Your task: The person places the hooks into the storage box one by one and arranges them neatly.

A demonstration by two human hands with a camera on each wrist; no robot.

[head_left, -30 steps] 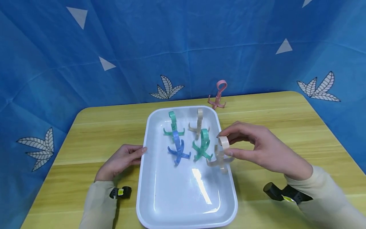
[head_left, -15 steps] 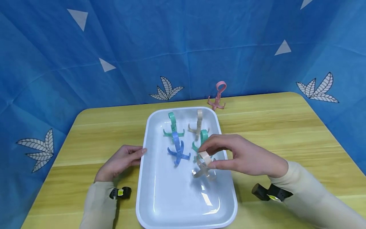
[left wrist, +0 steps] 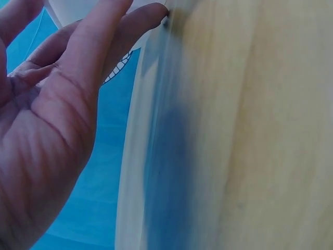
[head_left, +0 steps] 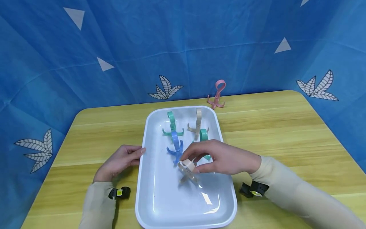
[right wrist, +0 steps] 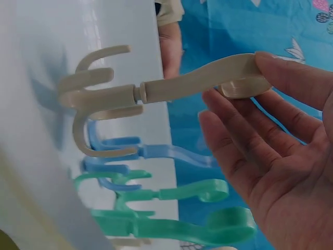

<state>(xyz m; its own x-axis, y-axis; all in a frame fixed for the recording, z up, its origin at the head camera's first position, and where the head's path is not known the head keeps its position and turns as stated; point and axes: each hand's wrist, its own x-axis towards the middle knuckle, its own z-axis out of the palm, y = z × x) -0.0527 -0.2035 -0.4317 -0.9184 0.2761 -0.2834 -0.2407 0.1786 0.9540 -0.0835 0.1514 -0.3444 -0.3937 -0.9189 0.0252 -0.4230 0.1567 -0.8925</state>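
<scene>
My right hand (head_left: 221, 157) pinches the looped top of a beige multi-prong hook (right wrist: 182, 86) between thumb and fingers. The hook hangs prongs-down, slightly tilted, over the middle of the white tray (head_left: 160, 203); whether its prongs touch the tray floor I cannot tell. My left hand (head_left: 121, 162) grips the tray's left rim, thumb on the edge, fingers at its outer side. A blue hook (head_left: 175, 140), a green hook (head_left: 171, 121) and another beige hook (head_left: 198, 117) stand upright in the tray. A second green hook (head_left: 203, 135) is partly hidden behind my right hand.
A pink hook (head_left: 218, 95) stands on the wooden table (head_left: 271, 121) beyond the tray's far right corner. Behind the table hangs a blue cloth (head_left: 143, 38) with leaf and triangle prints. The near half of the tray shows bare floor.
My right hand has carried the beige hook leftward and slightly nearer, from the tray's right side to its middle. My left hand stays at the rim, and the other hooks have not moved.
</scene>
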